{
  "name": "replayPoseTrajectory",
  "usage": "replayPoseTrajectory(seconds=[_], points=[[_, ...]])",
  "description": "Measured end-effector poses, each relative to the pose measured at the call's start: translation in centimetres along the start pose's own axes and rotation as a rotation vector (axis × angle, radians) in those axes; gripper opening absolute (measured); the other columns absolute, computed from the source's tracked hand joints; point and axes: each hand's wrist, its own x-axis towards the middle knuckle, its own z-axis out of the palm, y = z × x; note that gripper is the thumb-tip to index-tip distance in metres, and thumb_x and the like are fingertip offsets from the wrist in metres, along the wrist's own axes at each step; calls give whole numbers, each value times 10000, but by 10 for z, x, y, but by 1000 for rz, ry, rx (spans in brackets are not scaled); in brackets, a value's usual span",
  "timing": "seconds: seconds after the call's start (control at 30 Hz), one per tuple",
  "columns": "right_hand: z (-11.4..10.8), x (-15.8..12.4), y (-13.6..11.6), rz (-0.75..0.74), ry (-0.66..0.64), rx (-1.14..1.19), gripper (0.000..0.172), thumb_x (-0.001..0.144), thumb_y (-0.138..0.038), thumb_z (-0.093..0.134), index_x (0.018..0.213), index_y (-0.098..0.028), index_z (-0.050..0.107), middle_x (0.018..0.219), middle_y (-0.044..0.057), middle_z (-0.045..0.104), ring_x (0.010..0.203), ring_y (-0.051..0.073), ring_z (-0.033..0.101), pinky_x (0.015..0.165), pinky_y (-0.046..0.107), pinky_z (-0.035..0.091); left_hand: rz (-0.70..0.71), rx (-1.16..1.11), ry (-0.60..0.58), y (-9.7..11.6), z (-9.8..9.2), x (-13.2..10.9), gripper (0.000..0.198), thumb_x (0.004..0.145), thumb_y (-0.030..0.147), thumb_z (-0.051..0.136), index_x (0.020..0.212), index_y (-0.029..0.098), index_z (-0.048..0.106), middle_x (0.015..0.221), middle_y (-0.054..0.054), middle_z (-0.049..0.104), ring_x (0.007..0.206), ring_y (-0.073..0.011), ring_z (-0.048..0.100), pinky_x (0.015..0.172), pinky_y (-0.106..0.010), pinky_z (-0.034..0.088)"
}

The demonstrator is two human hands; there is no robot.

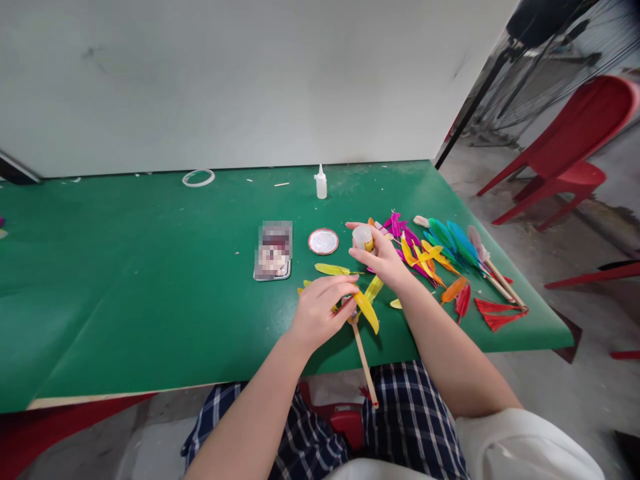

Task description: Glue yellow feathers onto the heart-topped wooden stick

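My left hand (323,310) is closed at the fingertips on a yellow feather (367,312), over the top of a wooden stick (365,367). The stick slants down past the table's front edge. More yellow feathers lie around that hand, one of them (332,269) just beyond it. My right hand (383,257) is wrapped round a small whitish bottle with a yellow label (363,238), held above the table. A round white disc with a red rim (323,241) lies to the left of the bottle.
On the green table (150,287) are a phone (273,252), an upright dropper bottle (321,185) and a white ring (199,178). Coloured feathers (413,243) and red tassels (495,313) lie at the right. Red chairs (575,147) stand beyond.
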Motion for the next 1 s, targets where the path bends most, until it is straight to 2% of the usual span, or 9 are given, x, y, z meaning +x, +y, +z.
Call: replayPoseTrajectory(seconds=[0.23,0.37,0.5,0.63,0.83,1.0], points=[[1,1,1,-125,36,-141,369,764,-326,592,1112,-215,539,1059,51,601,972,189,556,841,344,443,-3,5,-31,0,-1,0,86,807,172,552,876,191,600,983,-55,692,895,-158,645,781,-292,512],[-1,3,4,-308,85,-395,280,716,-281,654,984,-232,588,996,39,644,1002,212,564,884,376,426,0,-3,-59,0,-2,0,89,800,161,557,874,192,596,990,-49,692,893,-154,646,778,-283,508],[-1,3,6,-387,100,-462,207,708,-256,661,897,-226,582,921,31,653,930,202,589,837,358,444,4,-1,-52,0,-1,0,97,789,152,565,873,192,593,983,-42,693,885,-150,647,775,-276,503],[-2,3,5,-247,150,-336,235,683,-285,683,833,-217,516,857,17,627,855,183,594,790,344,451,2,5,-53,1,-1,0,97,796,162,549,877,194,592,978,-44,696,881,-151,650,772,-274,503],[-10,6,2,41,237,143,353,671,-365,685,796,-236,380,658,-51,569,606,123,573,635,295,467,24,13,-56,3,-1,0,102,801,160,531,886,188,580,977,-54,696,874,-155,654,761,-279,507],[-17,9,1,157,235,440,364,691,-512,624,787,-249,392,523,-80,441,483,100,475,613,296,482,45,-3,-69,4,0,-1,115,801,142,521,897,183,569,989,-62,690,879,-156,650,753,-283,509]])
